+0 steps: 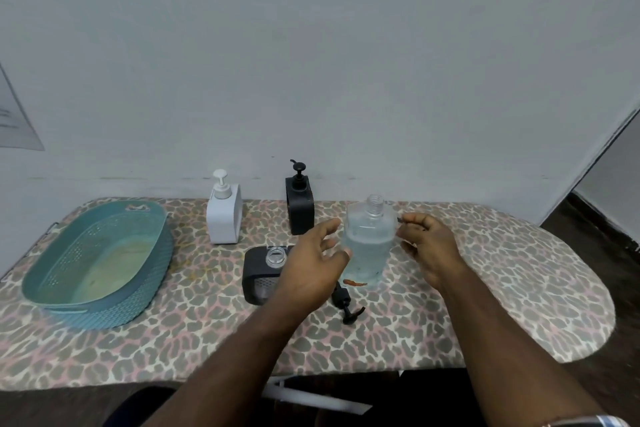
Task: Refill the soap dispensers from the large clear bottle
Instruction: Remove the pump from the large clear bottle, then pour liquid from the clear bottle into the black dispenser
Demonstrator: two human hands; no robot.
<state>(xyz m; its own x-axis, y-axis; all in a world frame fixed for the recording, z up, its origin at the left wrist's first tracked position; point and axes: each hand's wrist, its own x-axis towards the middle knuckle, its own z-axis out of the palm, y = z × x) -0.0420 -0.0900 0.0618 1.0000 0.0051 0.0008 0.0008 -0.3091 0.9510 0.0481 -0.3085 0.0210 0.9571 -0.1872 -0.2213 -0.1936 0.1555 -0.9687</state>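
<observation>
The large clear bottle [370, 246] stands upright and uncapped on the leopard-print board, about half full of clear liquid. My left hand [317, 267] is open just left of it, with the thumb tip at the bottle's side. My right hand [429, 246] is just right of the bottle and pinches a small dark piece in its fingertips. A black dispenser [258, 274] with an open clear neck sits in front of my left hand, partly hidden by it. Its black pump [346, 305] lies loose on the board. A white dispenser [224, 218] and a second black dispenser [300, 208] stand by the wall with pumps on.
A teal perforated basket [97, 263] sits at the left end of the board [502, 288]. The board's rounded end is at the right, and its front edge is near my body. A small orange scrap [355, 283] lies at the bottle's base.
</observation>
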